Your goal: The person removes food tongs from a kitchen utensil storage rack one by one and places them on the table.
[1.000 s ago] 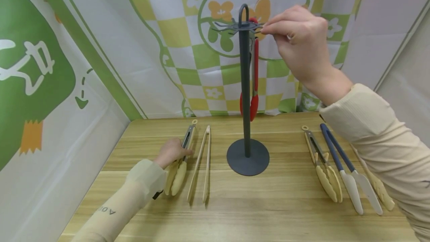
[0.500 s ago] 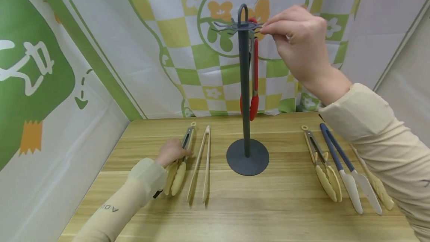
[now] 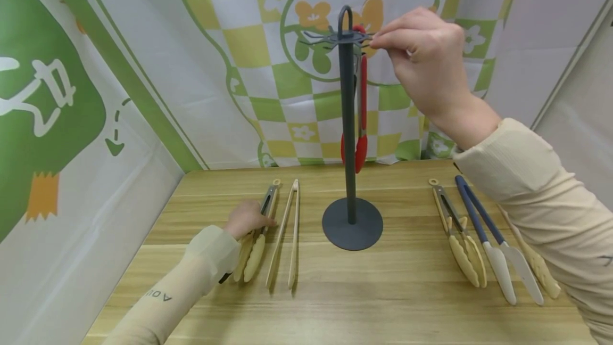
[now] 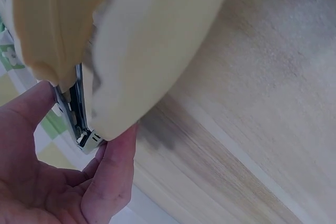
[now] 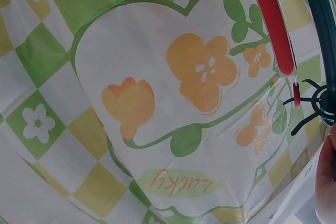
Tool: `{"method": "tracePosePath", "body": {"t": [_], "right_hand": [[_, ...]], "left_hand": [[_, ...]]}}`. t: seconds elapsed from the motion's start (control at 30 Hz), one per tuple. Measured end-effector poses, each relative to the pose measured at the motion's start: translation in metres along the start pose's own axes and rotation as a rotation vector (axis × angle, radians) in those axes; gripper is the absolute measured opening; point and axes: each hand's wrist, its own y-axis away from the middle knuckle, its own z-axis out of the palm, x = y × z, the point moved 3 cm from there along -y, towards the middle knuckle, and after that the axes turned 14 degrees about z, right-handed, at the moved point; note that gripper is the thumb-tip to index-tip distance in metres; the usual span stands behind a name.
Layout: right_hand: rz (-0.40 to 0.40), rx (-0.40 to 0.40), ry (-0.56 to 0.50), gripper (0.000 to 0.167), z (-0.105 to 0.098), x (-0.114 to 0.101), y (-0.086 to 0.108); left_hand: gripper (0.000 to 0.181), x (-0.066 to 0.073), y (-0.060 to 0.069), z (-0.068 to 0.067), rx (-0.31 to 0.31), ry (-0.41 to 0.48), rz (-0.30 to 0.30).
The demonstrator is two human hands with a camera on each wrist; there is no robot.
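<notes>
In the head view my left hand (image 3: 248, 218) grips a pair of cream-tipped metal tongs (image 3: 255, 257) by the sides, low over the left of the table. The left wrist view has thumb and fingers on either side of these tongs (image 4: 142, 40), near where the cream heads meet the metal. My right hand (image 3: 426, 57) is raised at the top of a dark grey hook stand (image 3: 348, 132), thumb and fingertips pinching one of its hooks. Red tongs (image 3: 361, 148) hang from the stand, partly behind its post. Only a bit of the right hand enters the right wrist view.
Light wooden tongs (image 3: 294, 233) lie just right of my left hand. On the table's right lie more cream-tipped tongs (image 3: 463, 252), blue-handled tongs (image 3: 500, 260) and a cream utensil (image 3: 543, 270) partly under the right sleeve. A patterned curtain (image 3: 287, 105) hangs behind.
The cream-tipped tongs in my left hand have shifted slightly toward me, their ring end now a little lower. My right hand stays at the stand's hook.
</notes>
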Motion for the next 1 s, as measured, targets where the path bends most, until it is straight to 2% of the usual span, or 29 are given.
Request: {"method": "tracePosePath", "body": {"t": [0.67,1.0], "right_hand": [[0.021,-0.011,0.004,0.022,-0.0004,0.0000,0.0005],[0.026,-0.016,0.014,0.021,-0.0006,-0.0001,0.0000]], "left_hand": [[0.032,0.0015,-0.0002,0.0041,-0.024,-0.060,0.002],[0.032,0.0022,-0.0019,0.0059,-0.027,-0.072,-0.026]]}}
